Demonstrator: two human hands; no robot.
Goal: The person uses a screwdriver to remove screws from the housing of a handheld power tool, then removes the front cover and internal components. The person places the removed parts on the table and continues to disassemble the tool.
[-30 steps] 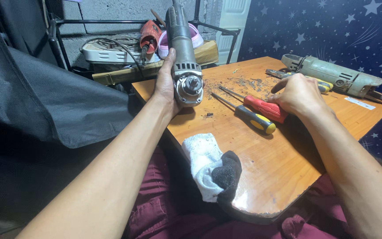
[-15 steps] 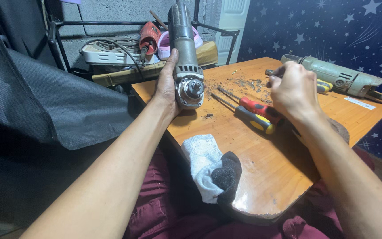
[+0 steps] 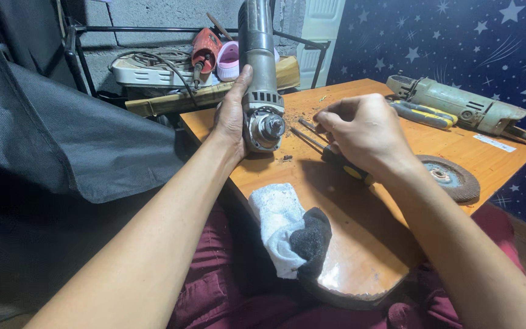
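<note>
Left hand [image 3: 231, 116] grips the grey angle grinder [image 3: 259, 79] upright at frame upper centre, bare spindle facing camera; right hand [image 3: 360, 131] curls closed over the screwdrivers [image 3: 336, 155] on the wooden table [image 3: 372, 237], apparently picking one, needing a firm pinch.

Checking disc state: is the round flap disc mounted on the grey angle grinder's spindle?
No: the grey angle grinder shows a bare spindle, and the round flap disc lies on the wooden table.

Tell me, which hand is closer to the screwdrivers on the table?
Right. The right hand rests directly over the screwdrivers, while the left hand grips the angle grinder beside them.
</note>
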